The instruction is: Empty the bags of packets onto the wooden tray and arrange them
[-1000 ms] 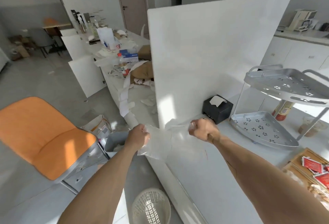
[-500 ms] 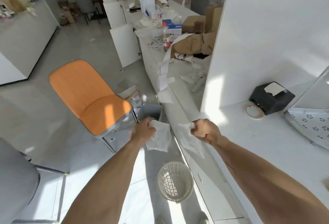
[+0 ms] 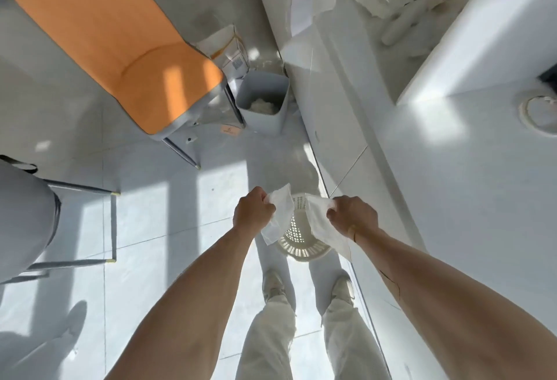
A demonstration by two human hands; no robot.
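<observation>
Two crumpled clear plastic bags hang over a white perforated basket point(image 3: 301, 244) that stands on the floor. The left bag point(image 3: 278, 213) is pinched at its top in the curled fingers of the left hand point(image 3: 253, 212); the right bag point(image 3: 321, 221) is gripped the same way by the right hand point(image 3: 352, 216), and the two bags hang just apart. Below the hands, the person's pale trousers point(image 3: 271, 337) and light shoes point(image 3: 272, 284) stand on a pale tiled floor point(image 3: 144, 198) crossed by bands of sunlight. A white counter point(image 3: 467, 183) runs along the right, with a roll of tape point(image 3: 539, 112) on it and crumpled white wrapping farther back. Beyond the basket a grey bin point(image 3: 262, 102) stands against the counter's base, beside an orange chair point(image 3: 120, 38). A grey chair point(image 3: 24, 216) is at the left edge.
</observation>
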